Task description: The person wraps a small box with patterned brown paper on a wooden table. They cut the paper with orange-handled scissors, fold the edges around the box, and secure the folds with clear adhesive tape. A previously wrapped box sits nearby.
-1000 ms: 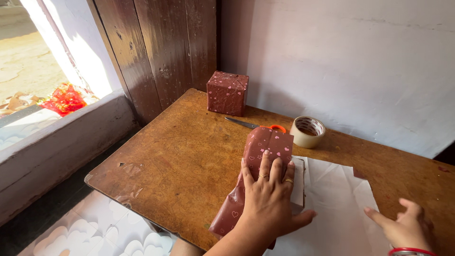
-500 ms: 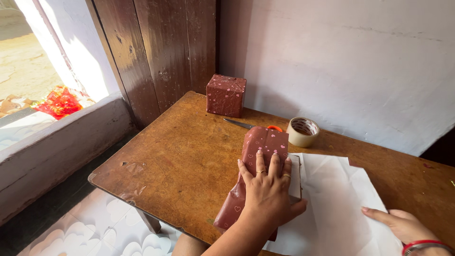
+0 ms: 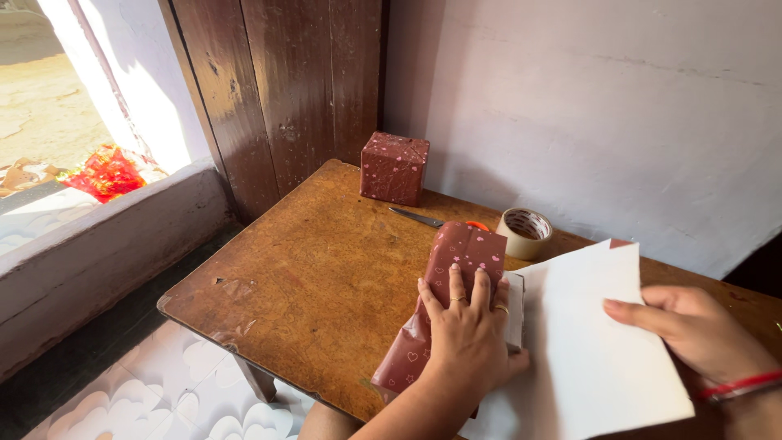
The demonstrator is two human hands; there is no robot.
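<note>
Head view, looking down at a worn brown wooden table (image 3: 309, 269) set in a corner beside a dark wooden door and a pale wall.

The left hand (image 3: 464, 334) lies flat, fingers spread a little, pressing maroon wrapping paper (image 3: 444, 305) with small pink hearts down over a box (image 3: 513, 314). Only a pale edge of the box shows at the hand's right side. The box sits near the front of the table, right of centre.

The right hand (image 3: 692, 326) lifts the free flap of the same sheet (image 3: 595, 342), white underside up, fingers laid along its right edge with the thumb hidden behind it. I judge it a light pinch, though the grip itself cannot be seen. The flap rises off the table and leans toward the box.

To do this fold well, the left palm should hold its pressure so the covered side does not slip, while the flap comes over taut and square to the box edge, without creases.

Behind the box lie scissors (image 3: 419, 218) with an orange handle, partly hidden by the paper. Just to their right stands a roll of tan packing tape (image 3: 525, 232). Farther back, near the door, sits a finished cube parcel (image 3: 394, 168) in the same maroon paper.

At left, sunlit ground and something red show beyond a low sill.
</note>
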